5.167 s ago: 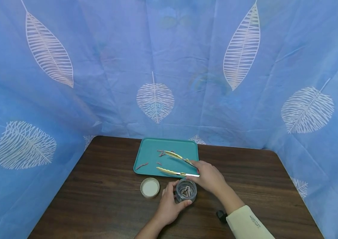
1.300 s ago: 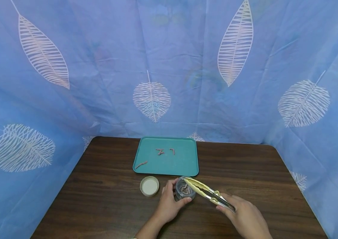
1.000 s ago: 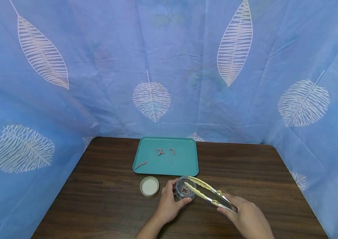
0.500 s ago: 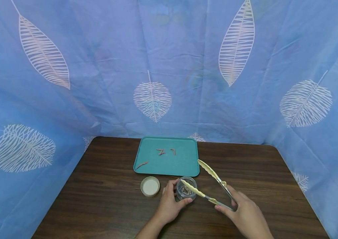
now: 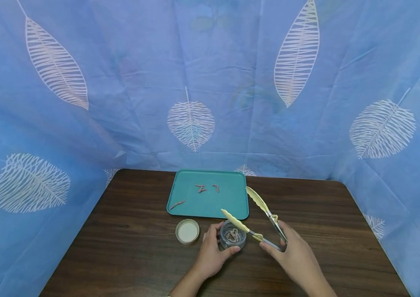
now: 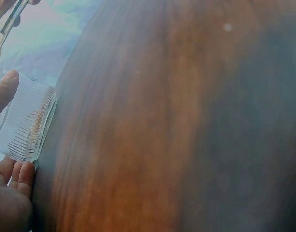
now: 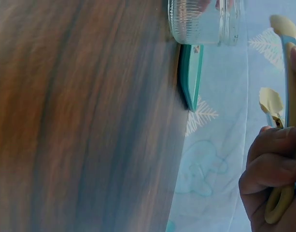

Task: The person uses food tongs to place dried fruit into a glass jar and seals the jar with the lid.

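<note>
My left hand (image 5: 210, 256) grips a clear glass jar (image 5: 242, 239) standing on the table, thumb on one side and fingers on the other. Ribbed walls show on the jar (image 6: 29, 128) in the left wrist view. Several pale, worm-like strips (image 5: 233, 235) lie inside it. My right hand (image 5: 296, 256) holds a pair of tongs (image 5: 257, 199) with yellow tips, arms spread wide and nothing between them. One arm passes above the jar's mouth; the other points past the tray's right edge. Behind, a teal tray (image 5: 228, 203) bears several thin pinkish strips (image 5: 177, 204).
A round lid (image 5: 187, 232) with a white inside lies left of the jar, in front of the tray. The dark wood table (image 5: 131, 247) ends at a blue leaf-print curtain (image 5: 131, 123) behind and at the sides.
A short strip has gone from the tray's middle since the oldest frame. The tongs' tips, together at the jar earlier, have spread and moved toward the tray. My left hand stays on the jar.
</note>
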### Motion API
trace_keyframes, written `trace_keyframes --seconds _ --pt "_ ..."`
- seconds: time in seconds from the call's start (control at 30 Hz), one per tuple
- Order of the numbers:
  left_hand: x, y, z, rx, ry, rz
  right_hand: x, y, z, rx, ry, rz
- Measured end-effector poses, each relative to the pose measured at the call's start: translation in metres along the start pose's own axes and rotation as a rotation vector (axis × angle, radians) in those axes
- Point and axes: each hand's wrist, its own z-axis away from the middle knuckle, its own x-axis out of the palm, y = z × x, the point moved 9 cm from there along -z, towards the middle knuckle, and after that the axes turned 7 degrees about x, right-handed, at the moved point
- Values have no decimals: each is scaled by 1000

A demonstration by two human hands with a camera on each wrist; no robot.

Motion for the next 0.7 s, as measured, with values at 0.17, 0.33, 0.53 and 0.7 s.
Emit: trace_keyframes --seconds 0.17,0.33,0.53,0.7 --pt "-1 4 1 20 -3 -2 5 -13 -11 -51 -3 -37" --pt "-1 3 1 18 1 -2 12 -31 -25 -114 12 -29" --pt "-1 1 -1 -1 -4 -6 19 -51 -43 -142 7 -9" --pt "-2 4 1 10 1 -5 25 -67 -56 -208 -18 24"
